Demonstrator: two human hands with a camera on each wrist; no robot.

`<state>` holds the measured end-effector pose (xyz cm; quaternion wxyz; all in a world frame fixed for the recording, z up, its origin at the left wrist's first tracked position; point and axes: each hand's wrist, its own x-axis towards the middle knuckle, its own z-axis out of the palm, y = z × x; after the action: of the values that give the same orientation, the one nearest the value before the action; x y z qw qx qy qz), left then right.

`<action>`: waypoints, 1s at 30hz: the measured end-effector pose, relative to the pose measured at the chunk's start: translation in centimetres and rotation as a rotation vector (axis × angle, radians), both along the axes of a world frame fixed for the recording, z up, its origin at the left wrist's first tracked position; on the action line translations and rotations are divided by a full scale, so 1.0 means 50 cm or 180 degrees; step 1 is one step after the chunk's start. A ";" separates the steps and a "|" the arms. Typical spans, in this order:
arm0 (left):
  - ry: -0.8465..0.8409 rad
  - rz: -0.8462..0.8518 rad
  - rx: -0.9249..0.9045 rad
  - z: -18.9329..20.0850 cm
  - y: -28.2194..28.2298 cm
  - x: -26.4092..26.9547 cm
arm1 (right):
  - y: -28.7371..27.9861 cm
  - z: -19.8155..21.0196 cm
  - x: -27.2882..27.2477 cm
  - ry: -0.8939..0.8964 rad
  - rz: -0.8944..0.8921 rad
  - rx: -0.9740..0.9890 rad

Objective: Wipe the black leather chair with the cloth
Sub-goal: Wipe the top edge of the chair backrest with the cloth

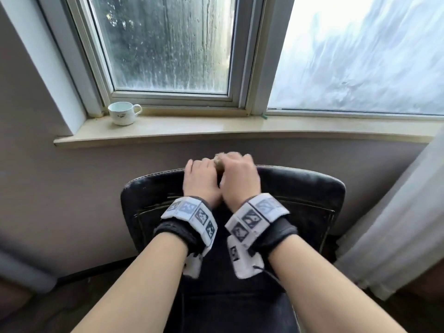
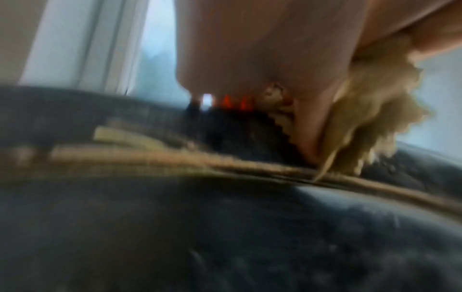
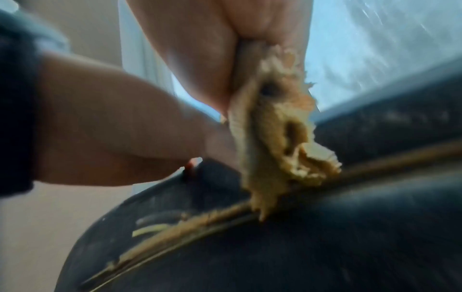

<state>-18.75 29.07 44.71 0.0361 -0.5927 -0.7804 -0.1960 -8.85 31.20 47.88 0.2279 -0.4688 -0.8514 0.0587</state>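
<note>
The black leather chair (image 1: 300,188) stands with its backrest facing me under the window. Both hands are side by side on its top edge. My right hand (image 1: 240,181) grips a bunched tan cloth (image 1: 219,162), which hangs down onto the tan-stitched seam (image 3: 187,223) of the chair (image 3: 325,247). In the right wrist view the cloth (image 3: 275,138) is squeezed in the right fist. My left hand (image 1: 201,179) sits against it, fingers bent over the chair top. In the blurred left wrist view the cloth (image 2: 375,118) shows on both sides of the left thumb (image 2: 312,128).
A white cup (image 1: 122,114) stands at the left end of the window sill (image 1: 216,128), above and behind the chair. A pale curtain (image 1: 396,224) hangs close to the chair's right side. The grey wall (image 1: 84,188) lies directly behind the backrest.
</note>
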 end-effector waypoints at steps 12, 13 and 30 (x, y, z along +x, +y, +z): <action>-0.0122 0.0078 0.0250 -0.025 -0.003 0.000 | 0.074 -0.032 0.200 0.0038 -0.0744 0.0004; -0.0133 0.0099 0.0274 -0.025 -0.003 0.001 | 0.080 -0.024 0.225 -0.0022 -0.0913 -0.0122; 0.0596 -0.0269 0.0985 -0.050 -0.002 0.061 | 0.069 -0.035 0.208 -0.0171 -0.0726 0.0053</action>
<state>-15.70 28.98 42.20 0.1910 -0.6279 -0.7086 -0.2590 1.53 34.67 46.12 0.2141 -0.5622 -0.7987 0.0128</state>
